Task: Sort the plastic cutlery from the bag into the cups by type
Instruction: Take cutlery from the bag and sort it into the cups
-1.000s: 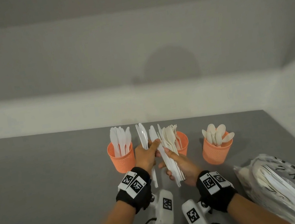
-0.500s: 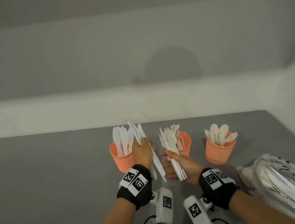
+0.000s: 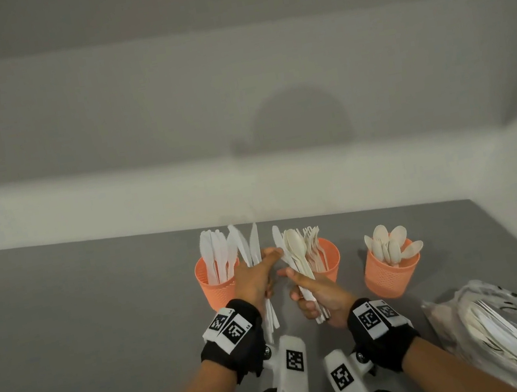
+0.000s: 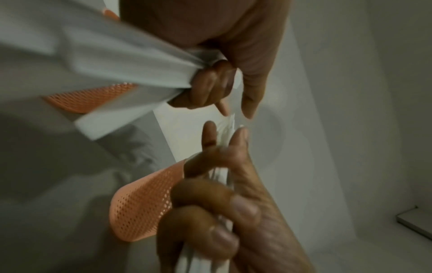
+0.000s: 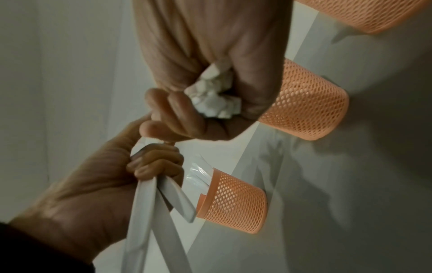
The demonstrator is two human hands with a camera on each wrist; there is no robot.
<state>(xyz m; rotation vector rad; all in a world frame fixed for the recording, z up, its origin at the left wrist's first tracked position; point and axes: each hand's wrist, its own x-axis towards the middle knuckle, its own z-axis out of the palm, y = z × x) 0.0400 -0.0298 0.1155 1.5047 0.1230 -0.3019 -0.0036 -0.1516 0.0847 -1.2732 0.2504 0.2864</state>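
Observation:
Three orange mesh cups stand in a row: the knife cup (image 3: 219,284) on the left, the fork cup (image 3: 328,254) in the middle, the spoon cup (image 3: 391,271) on the right. My left hand (image 3: 258,276) grips a few white knives (image 3: 252,248) upright beside the knife cup, and its forefinger and thumb (image 4: 245,103) stretch toward the other hand. My right hand (image 3: 315,296) grips a mixed bundle of cutlery (image 3: 295,251) in front of the fork cup; a spoon and a knife show at its top. The bundle's handle ends (image 5: 215,97) stick out of that fist.
The clear plastic bag (image 3: 513,334) with more white cutlery lies on the grey table (image 3: 84,327) at the lower right. A pale wall runs close behind the cups, and another wall closes off the right side.
After swinging left toward the knife cup with its knives, my left hand has come back right, fingers stretched to the bundle. The right hand has stayed in place with the bundle.

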